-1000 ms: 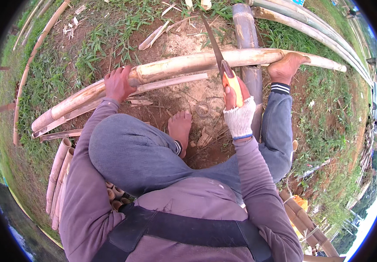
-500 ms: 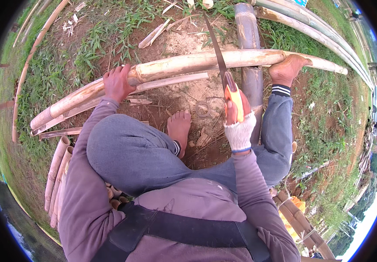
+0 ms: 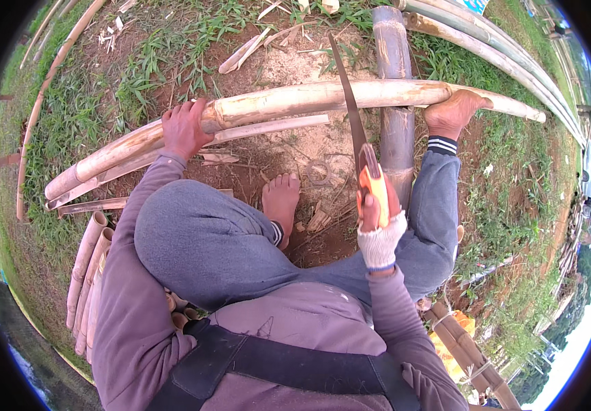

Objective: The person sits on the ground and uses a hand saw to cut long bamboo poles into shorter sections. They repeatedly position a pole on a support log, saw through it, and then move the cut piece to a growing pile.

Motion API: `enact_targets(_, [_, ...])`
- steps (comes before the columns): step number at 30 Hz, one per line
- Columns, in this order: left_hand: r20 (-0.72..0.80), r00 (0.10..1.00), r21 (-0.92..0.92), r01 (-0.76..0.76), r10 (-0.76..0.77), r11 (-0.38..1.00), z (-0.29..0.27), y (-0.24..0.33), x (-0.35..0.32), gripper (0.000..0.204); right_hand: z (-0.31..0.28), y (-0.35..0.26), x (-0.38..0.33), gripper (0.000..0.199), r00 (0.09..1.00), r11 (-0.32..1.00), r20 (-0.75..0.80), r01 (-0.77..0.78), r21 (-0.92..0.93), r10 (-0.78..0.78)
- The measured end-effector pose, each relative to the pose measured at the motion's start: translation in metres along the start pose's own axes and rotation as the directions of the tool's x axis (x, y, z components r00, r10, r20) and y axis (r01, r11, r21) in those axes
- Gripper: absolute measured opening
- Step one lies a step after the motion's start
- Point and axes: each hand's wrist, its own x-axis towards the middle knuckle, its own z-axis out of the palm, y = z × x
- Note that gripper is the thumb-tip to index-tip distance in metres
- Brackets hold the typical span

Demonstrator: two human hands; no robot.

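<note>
Two hands: left fingers round bamboo pole, right w/ saw.

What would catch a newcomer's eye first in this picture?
The long pale bamboo pole lying across the middle of the bare dirt, with the thin-bladed hand saw with an orange handle set across it. The right hand, in a white fingerless knit glove, grips the saw handle, while the bare left hand presses on the pole further left. A bare foot pins the pole on the right, over a thick grey bamboo log.
</note>
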Motion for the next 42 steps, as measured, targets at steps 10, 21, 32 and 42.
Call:
enact_targets(10, [-0.007, 1.0, -0.007, -0.013, 0.013, 1.0, -0.004, -0.001, 0.004, 0.089, 0.038, 0.012, 0.061, 0.036, 1.0, 0.999, -0.011, 0.021, -0.038, -0.021])
enact_targets(21, [0.009, 0.999, -0.023, -0.033, 0.033, 0.999, -0.004, -0.002, 0.005, 0.089, 0.023, -0.036, 0.077, 0.027, 0.994, 0.955, -0.046, 0.08, -0.286, -0.097])
enact_targets(32, [-0.012, 0.999, -0.029, -0.04, 0.04, 0.999, 0.0, 0.008, 0.009, 0.086, -0.008, -0.07, 0.016, 0.019, 0.997, 0.94, -0.01, 0.07, -0.333, -0.078])
enact_targets(42, [0.028, 0.996, -0.035, -0.088, 0.089, 0.996, 0.003, 0.01, 0.009, 0.086, -0.041, -0.091, -0.045, 0.018, 1.0, 0.882, -0.023, -0.005, -0.471, -0.006])
